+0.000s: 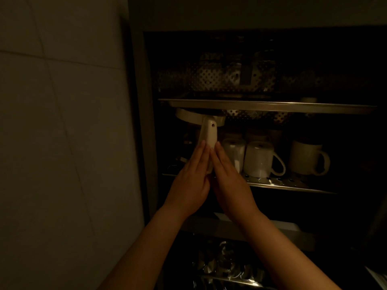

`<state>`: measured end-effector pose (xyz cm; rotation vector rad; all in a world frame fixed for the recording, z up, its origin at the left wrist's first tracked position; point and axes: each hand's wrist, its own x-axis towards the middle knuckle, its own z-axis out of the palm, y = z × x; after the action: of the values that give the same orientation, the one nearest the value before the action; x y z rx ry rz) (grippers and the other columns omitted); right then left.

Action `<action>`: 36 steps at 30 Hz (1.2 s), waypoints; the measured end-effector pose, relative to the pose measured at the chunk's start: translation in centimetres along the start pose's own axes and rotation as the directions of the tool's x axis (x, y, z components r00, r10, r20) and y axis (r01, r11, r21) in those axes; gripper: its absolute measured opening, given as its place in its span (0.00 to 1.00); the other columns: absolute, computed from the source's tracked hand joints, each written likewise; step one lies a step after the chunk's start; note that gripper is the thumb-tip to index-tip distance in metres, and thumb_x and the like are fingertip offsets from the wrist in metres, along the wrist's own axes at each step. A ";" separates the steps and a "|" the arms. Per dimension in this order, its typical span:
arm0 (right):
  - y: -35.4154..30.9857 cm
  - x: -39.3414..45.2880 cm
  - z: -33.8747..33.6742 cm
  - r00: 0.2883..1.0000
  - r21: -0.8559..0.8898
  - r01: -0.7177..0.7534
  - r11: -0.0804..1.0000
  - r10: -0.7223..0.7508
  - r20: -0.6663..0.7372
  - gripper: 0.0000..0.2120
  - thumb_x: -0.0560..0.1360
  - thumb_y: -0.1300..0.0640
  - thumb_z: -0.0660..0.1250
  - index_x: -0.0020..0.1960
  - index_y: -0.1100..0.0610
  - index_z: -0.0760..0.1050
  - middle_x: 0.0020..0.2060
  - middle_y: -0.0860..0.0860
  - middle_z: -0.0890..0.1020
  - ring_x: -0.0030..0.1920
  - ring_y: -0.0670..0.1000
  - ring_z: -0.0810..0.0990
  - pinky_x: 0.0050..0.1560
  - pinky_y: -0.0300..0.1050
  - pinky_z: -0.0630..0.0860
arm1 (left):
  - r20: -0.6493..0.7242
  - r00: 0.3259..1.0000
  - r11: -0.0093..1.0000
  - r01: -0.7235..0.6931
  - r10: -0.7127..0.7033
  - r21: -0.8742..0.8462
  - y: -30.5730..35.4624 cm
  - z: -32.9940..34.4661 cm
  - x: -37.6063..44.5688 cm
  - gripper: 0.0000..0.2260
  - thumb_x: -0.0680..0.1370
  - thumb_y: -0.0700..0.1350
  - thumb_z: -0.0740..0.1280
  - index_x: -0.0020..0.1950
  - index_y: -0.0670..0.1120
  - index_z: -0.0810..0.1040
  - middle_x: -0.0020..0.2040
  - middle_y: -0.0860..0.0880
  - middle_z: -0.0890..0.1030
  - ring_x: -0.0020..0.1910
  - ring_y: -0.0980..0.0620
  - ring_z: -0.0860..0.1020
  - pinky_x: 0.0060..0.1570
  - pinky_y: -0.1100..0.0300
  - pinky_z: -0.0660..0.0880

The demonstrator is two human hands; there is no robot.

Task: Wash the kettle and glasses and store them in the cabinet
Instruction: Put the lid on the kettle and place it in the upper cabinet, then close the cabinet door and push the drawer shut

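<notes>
Head view, dim and brownish: an open cabinet fills the right of the picture, with a tiled wall on the left; both of the person's bare arms reach up into the cabinet's lower compartment. Left hand and right hand stand side by side with straight fingers pointing upward, their inner edges close together; between them sits the pale handle of the kettle, and both hands press flat against its lower part, the fingertips reaching roughly to the middle of the handle; the thumbs are hidden, so I cannot tell whether they hook round it. Only the kettle's rim and handle show clearly; its body is lost in shadow at the far left of the lower perforated shelf, just under the metal tray that divides the compartments. Just right of the kettle's handle stands an upside-down white cup; next to it an upside-down white mug with its handle to the right; further right, apart from these, another white mug; darker cups behind them are too dim to make out. Above the tray lies a perforated metal basket. Below the cabinet, at the bottom of the frame, faint glinting glasses show, blurred.
</notes>
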<state>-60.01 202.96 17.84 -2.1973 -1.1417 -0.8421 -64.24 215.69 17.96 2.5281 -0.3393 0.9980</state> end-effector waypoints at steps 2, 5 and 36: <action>-0.6 -0.6 -0.7 0.999 -0.031 -0.027 0.999 0.028 0.023 0.39 0.75 0.66 0.65 0.76 0.54 0.45 0.75 0.49 0.44 0.76 0.48 0.47 0.70 0.46 0.63 | 0.022 1.000 1.000 0.008 -0.008 0.029 0.6 -0.4 -0.6 0.32 0.80 0.41 0.59 0.76 0.53 0.42 0.76 0.58 0.39 0.75 0.61 0.45 0.73 0.57 0.55; -1.6 -2.1 -2.1 0.996 -0.062 -0.084 0.994 0.086 0.016 0.35 0.75 0.65 0.65 0.76 0.56 0.50 0.74 0.48 0.45 0.75 0.48 0.46 0.72 0.46 0.58 | 0.050 0.999 0.998 -0.008 0.005 0.054 2.1 -0.7 -1.7 0.31 0.80 0.42 0.59 0.76 0.51 0.43 0.76 0.56 0.42 0.75 0.60 0.44 0.73 0.61 0.50; -15.5 -28.5 -28.4 0.818 -0.502 -0.563 0.657 0.532 -0.220 0.35 0.72 0.62 0.67 0.75 0.56 0.57 0.75 0.51 0.55 0.75 0.50 0.55 0.71 0.45 0.54 | 0.103 0.866 0.815 -0.412 0.489 -0.408 32.4 -1.9 -15.1 0.28 0.79 0.46 0.58 0.77 0.46 0.53 0.78 0.49 0.52 0.76 0.55 0.48 0.71 0.58 0.44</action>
<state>-94.08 176.53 18.81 -2.7339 -0.1294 -1.0182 -87.91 188.88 17.68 2.2334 -1.1307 0.7317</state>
